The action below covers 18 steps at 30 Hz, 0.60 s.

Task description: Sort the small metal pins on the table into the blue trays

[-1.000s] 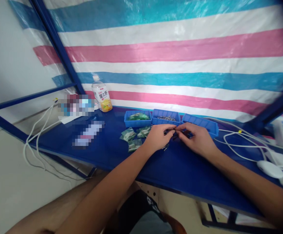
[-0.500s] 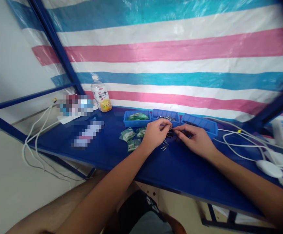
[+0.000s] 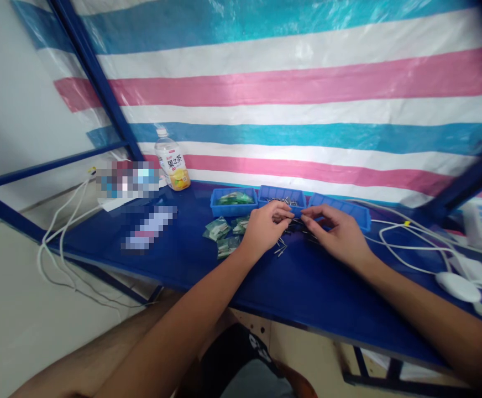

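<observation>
My left hand [image 3: 268,224] is closed in a pinch over the middle of the table, gripping one end of a thin dark rod-like piece [image 3: 297,217]. Across from it, my right hand [image 3: 335,229] pinches the other end between thumb and fingertips. The piece is too small to name. On the table below the hands lie several loose silver pins [image 3: 281,247] and some dark thin pieces [image 3: 293,227]. Behind my left hand stands a blue bin of small metal parts [image 3: 284,200]. Another blue bin [image 3: 359,218], partly hidden, is behind my right hand.
Several small clear packets [image 3: 226,247] lie left of my left hand, before a blue bin with green-tinted packets [image 3: 235,209]. A drink bottle [image 3: 172,163] stands at the back left. White cables and a round white charger [image 3: 459,286] lie at the right.
My right hand has shifted slightly right and up, and the gap between my fingertips is a little wider. My left hand has hardly moved.
</observation>
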### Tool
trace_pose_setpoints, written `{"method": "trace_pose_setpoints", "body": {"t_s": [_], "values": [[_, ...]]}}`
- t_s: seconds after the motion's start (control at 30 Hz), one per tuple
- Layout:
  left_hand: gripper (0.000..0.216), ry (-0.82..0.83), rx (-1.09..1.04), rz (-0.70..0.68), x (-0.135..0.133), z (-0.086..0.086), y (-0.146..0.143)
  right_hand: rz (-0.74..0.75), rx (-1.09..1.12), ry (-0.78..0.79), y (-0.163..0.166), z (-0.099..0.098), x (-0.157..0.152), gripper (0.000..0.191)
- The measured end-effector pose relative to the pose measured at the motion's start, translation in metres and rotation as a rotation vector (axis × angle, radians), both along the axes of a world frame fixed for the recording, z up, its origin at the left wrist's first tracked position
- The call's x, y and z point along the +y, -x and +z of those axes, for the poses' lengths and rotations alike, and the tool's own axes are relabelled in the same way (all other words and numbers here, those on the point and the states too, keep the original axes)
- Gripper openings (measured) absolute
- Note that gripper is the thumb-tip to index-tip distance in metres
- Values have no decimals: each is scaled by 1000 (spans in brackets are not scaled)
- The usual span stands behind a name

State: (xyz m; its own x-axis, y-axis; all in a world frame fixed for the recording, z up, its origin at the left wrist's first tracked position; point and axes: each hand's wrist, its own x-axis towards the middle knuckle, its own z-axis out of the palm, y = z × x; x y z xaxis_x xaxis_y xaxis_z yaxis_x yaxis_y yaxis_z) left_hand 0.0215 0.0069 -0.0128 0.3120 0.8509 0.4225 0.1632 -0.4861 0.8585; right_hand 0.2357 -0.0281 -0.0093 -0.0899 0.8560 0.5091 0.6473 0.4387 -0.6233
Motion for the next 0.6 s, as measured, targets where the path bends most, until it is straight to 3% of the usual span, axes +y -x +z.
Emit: {"method": "trace_pose_setpoints", "body": {"t_s": [0.37,0.6], "values": [[35,35,50,-44,-6,6,0,76,-88,0,3,1,1,11],[33,117,-13,-115,-2,-1,-2,98,-138,9,6,-5,-2,8]]}}
